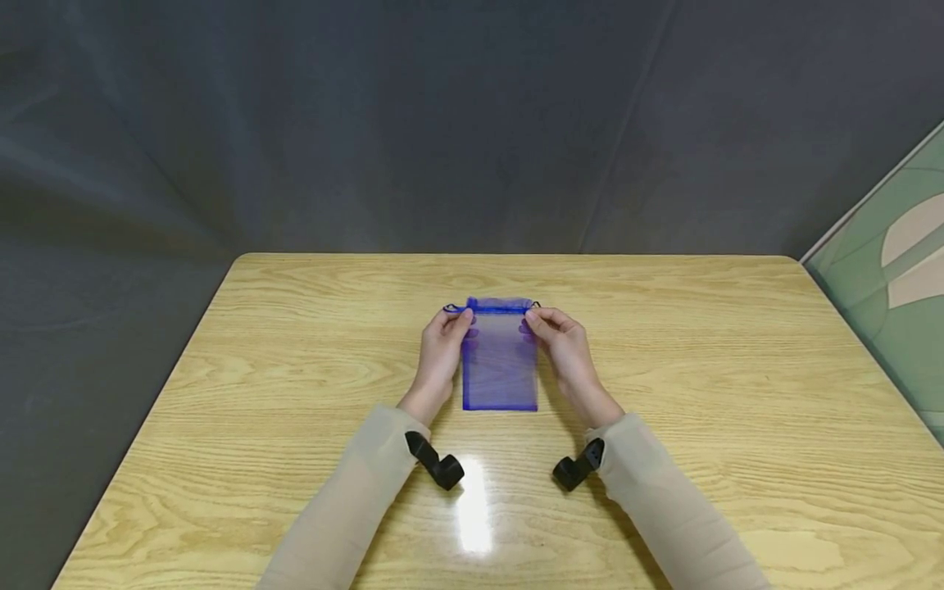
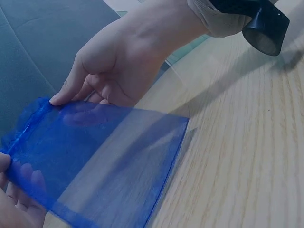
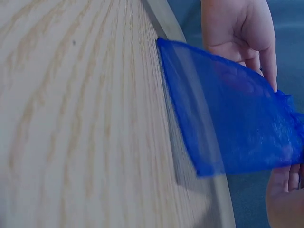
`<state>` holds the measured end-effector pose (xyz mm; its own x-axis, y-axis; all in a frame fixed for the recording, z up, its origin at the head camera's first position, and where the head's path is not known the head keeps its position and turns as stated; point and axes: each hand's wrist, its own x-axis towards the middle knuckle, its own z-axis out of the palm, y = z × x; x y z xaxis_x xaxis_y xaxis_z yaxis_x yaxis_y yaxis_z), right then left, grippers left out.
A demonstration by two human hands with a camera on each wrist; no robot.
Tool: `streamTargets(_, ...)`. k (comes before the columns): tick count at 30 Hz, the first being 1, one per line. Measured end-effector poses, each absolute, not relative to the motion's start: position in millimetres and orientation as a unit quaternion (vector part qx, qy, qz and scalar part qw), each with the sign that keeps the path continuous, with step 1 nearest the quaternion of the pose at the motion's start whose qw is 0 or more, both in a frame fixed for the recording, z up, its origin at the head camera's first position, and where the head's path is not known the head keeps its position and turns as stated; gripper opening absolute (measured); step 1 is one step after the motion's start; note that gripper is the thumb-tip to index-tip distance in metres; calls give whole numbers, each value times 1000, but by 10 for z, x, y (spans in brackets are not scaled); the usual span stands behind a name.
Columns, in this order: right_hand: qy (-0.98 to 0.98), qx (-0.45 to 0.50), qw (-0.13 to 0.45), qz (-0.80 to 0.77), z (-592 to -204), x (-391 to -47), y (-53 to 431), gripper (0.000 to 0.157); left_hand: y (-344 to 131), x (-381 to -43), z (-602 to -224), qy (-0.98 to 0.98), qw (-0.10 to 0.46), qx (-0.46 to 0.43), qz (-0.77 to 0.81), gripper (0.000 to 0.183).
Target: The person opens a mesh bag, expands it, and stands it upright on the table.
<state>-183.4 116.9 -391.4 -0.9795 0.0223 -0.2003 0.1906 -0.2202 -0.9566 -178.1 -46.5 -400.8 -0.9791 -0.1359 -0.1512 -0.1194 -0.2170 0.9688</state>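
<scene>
A sheer blue drawstring organza bag (image 1: 500, 365) hangs between both hands, its gathered top toward the table's far side and its bottom edge close over the wood. My left hand (image 1: 440, 348) pinches the upper left corner by the drawstring channel, thumb in front and fingers showing through the mesh behind. The upper right corner is pinched the same way by my right hand (image 1: 568, 344). A small cord loop (image 1: 453, 308) sticks out past the left thumb. In the left wrist view the bag (image 2: 118, 156) looks flat and see-through, with the right hand (image 2: 128, 52) at its far edge.
The wood-grain table (image 1: 258, 393) spreads around the hands, with a bright light reflection near its front. A dark curtain (image 1: 442, 123) hangs behind it, and a green patterned panel (image 1: 907, 262) stands at the right. Black wrist cameras (image 1: 435, 461) jut from both sleeves.
</scene>
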Motion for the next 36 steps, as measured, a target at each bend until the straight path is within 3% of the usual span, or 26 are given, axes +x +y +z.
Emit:
streamTargets(5,629,65,67,-772,-3894,-1831,1199,11,-482,-1781,-4014,-636,0,96,-766,18)
streamTargets(11,639,63,71,-764,-3911,-1848,1219,9,-488,-1790,-3995,-626,-13,90,-774,20)
streamTargets(16,660,64,78,-744,-3904,-1842,1222,14,-492,-1795,-3990,-624,-10,86,-777,9)
streamTargets(20,654,64,74,-750,-3907,-1847,1213,6,-491,-1795,-3999,-621,-12,83,-779,4)
streamTargets(27,635,57,57,-769,-3905,-1849,1183,19,-493,-1786,-4005,-624,-6,92,-776,5)
streamTargets(36,628,64,60,-774,-3881,-1871,1200,20,-524,-1794,-3995,-629,-10,102,-771,6)
